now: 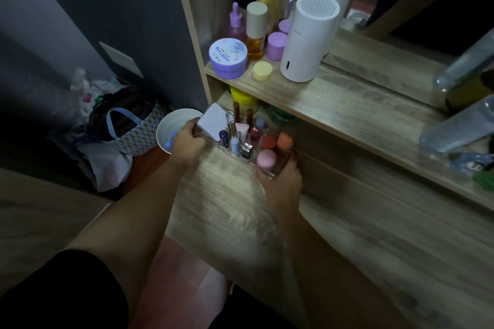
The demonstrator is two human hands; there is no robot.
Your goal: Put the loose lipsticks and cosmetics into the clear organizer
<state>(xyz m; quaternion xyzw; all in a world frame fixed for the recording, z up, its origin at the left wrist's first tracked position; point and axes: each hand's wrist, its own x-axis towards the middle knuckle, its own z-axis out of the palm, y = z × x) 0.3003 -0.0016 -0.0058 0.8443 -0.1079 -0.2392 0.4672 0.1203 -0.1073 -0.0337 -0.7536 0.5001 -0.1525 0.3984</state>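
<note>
The clear organizer [268, 171] stands at the far left of the wooden desk [347, 235], under the shelf. Several lipsticks stand upright in it, with a white square compact [212, 125] at its left end, a pink-capped jar [266, 159] and an orange-capped tube [284, 143] at its right end. My left hand [187, 143] grips the organizer's left end by the compact. My right hand [280, 187] holds its near right corner.
A white bin [171, 125] sits just left of the desk, with bags on the floor beside it. The shelf [334, 99] above carries jars, bottles and a white cylindrical appliance [307, 40]. Clear plastic bottles [459, 125] lie at the right by the mirror.
</note>
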